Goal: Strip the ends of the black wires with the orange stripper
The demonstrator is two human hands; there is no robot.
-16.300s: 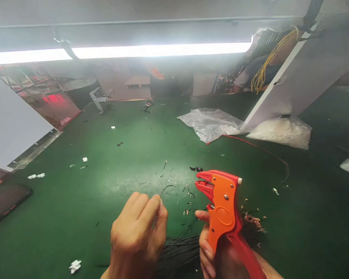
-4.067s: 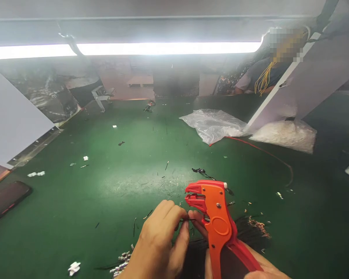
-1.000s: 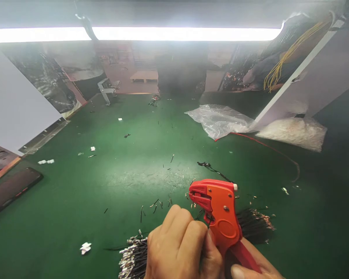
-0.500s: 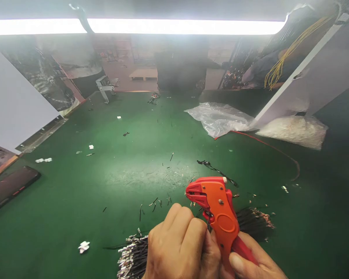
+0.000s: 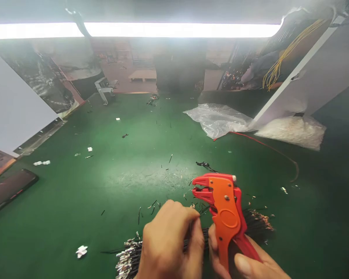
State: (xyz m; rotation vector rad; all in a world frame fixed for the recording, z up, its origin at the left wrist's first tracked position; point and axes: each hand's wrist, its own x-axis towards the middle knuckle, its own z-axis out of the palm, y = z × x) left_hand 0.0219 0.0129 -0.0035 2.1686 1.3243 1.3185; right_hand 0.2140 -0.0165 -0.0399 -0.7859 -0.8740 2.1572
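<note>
My right hand (image 5: 250,257) grips the handles of a red and orange wire stripper (image 5: 225,211), held upright with its jaws pointing left and parted. Just left of the tool, my left hand (image 5: 173,240) is closed, thumb against forefinger, on a thin black wire (image 5: 204,210); only a short piece of it shows by the fingertips. Beneath both hands lies a bundle of black wires (image 5: 254,224), with bare copper ends at the right. Silvery metal terminals (image 5: 126,257) cap its left end. My hands hide the middle of the bundle.
Black wire scraps (image 5: 151,205) litter the green table (image 5: 61,193). A clear plastic bag (image 5: 218,118) and a filled bag (image 5: 293,131) lie at the right by a white panel (image 5: 302,73). A dark phone-like slab (image 5: 10,192) rests at the left edge. A lamp (image 5: 180,30) hangs above.
The wire stripper has moved slightly right and its jaws have parted wider. My left hand has shifted left, leaving a gap between the hands.
</note>
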